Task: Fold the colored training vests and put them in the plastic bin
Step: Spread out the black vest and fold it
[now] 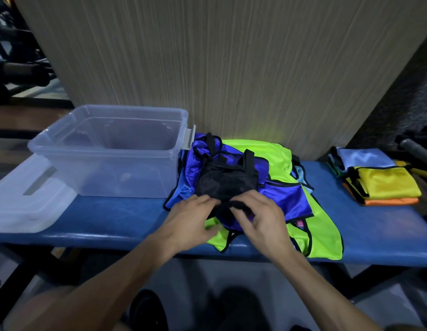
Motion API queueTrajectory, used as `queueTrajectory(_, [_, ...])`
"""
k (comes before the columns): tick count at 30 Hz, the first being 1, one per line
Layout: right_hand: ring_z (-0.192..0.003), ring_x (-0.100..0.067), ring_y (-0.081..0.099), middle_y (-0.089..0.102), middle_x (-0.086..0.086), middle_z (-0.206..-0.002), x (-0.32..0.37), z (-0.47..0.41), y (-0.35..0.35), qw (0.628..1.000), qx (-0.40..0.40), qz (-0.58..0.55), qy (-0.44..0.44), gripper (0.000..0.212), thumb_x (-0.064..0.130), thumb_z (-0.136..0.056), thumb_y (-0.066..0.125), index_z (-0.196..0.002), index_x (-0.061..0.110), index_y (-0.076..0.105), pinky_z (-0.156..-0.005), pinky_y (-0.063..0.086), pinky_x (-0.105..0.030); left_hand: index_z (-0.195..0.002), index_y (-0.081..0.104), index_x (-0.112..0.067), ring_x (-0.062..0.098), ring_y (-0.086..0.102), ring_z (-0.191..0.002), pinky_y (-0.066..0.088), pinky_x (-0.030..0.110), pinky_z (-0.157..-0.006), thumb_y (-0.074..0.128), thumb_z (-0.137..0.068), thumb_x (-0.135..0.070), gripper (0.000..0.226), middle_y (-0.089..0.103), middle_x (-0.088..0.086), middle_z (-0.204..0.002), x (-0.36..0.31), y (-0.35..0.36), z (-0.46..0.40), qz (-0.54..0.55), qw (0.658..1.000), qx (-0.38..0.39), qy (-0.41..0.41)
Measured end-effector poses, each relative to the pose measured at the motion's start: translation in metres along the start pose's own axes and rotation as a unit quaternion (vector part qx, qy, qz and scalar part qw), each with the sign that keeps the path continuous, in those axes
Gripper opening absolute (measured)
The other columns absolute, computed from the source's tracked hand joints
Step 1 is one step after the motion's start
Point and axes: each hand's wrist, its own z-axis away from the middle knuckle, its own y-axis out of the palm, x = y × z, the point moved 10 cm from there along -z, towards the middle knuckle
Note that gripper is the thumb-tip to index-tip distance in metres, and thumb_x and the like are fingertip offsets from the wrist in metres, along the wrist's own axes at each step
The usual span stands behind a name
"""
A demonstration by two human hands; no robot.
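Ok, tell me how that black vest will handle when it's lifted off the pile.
Probably floppy: the black vest lies crumpled over the blue vest. Likely light, being thin fabric. Its loose straps may trail or snag as both hands lift its edge.

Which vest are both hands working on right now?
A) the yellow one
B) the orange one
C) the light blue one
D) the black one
D: the left hand and right hand both pinch the near edge of the black vest, which lies on top of the blue and lime pile.
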Motion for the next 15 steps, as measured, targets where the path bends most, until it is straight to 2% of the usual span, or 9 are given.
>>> queueTrajectory(3, [-0.089, -0.009, 0.057, 0.070, 0.018, -0.096, 0.009, -0.019, -0.038, 0.995, -0.082, -0.047, 0.010, 0.010, 0.027, -0.093, 0.066, -0.099, 0.023, 0.074, -0.083, 0.048, -0.037, -0.132, 0.059, -0.032, 0.026, 0.064, -0.113, 0.053, 0.043, -0.088, 0.060, -0.088, -0.022, 0.045, 0.069, -0.005, -0.119, 0.007, -0.032, -0.006, 0.019, 0.995, -0.091, -0.027])
queueTrajectory(6, [-0.096, -0.006, 0.058, 0.066, 0.028, -0.093, 0.018, -0.034, -0.083, 0.981, -0.144, -0.125, 0.021, 0.012, 0.020, -0.092, 0.069, -0.098, 0.030, 0.071, -0.087, 0.046, -0.027, -0.118, 0.066, -0.035, 0.013, 0.070, -0.095, 0.055, 0.036, -0.081, 0.062, -0.091, -0.017, 0.033, 0.073, -0.013, -0.101, 0.006, -0.078, -0.002, 0.182, 0.969, -0.164, -0.007])
queueTrajectory(8, [-0.084, -0.004, 0.057, 0.062, 0.020, -0.083, 0.024, -0.043, -0.106, 0.967, -0.164, -0.192, 0.019, 0.013, 0.013, -0.096, 0.068, -0.092, 0.026, 0.066, -0.078, 0.045, -0.023, -0.105, 0.070, -0.035, -0.003, 0.066, -0.086, 0.053, 0.023, -0.080, 0.067, -0.095, -0.012, 0.025, 0.073, -0.020, -0.092, -0.003, -0.109, 0.000, 0.340, 0.919, -0.197, 0.013])
queueTrajectory(10, [-0.075, -0.004, 0.048, 0.053, 0.011, -0.076, 0.029, -0.051, -0.128, 0.949, -0.193, -0.247, 0.020, 0.019, 0.012, -0.100, 0.064, -0.083, 0.019, 0.060, -0.068, 0.041, -0.024, -0.101, 0.072, -0.028, -0.007, 0.064, -0.087, 0.050, 0.015, -0.080, 0.066, -0.096, -0.004, 0.026, 0.074, -0.021, -0.090, -0.011, -0.130, -0.006, 0.464, 0.861, -0.209, 0.022])
queueTrajectory(13, [-0.073, -0.003, 0.044, 0.049, 0.009, -0.074, 0.021, -0.062, -0.141, 0.940, -0.214, -0.264, 0.031, 0.021, 0.016, -0.102, 0.061, -0.082, 0.011, 0.058, -0.064, 0.038, -0.024, -0.103, 0.074, -0.013, 0.005, 0.070, -0.092, 0.057, 0.027, -0.081, 0.065, -0.097, -0.010, 0.010, 0.078, -0.004, -0.098, -0.019, -0.141, -0.023, 0.545, 0.811, -0.212, 0.008])
queueTrajectory(15, [-0.076, -0.003, 0.048, 0.055, 0.010, -0.077, -0.005, -0.068, -0.131, 0.941, -0.206, -0.260, 0.064, 0.020, 0.020, -0.102, 0.061, -0.086, 0.009, 0.061, -0.067, 0.041, -0.026, -0.105, 0.073, -0.007, 0.014, 0.072, -0.095, 0.059, 0.031, -0.083, 0.062, -0.100, -0.014, 0.013, 0.078, 0.004, -0.102, -0.015, -0.120, -0.043, 0.588, 0.791, -0.165, -0.035])
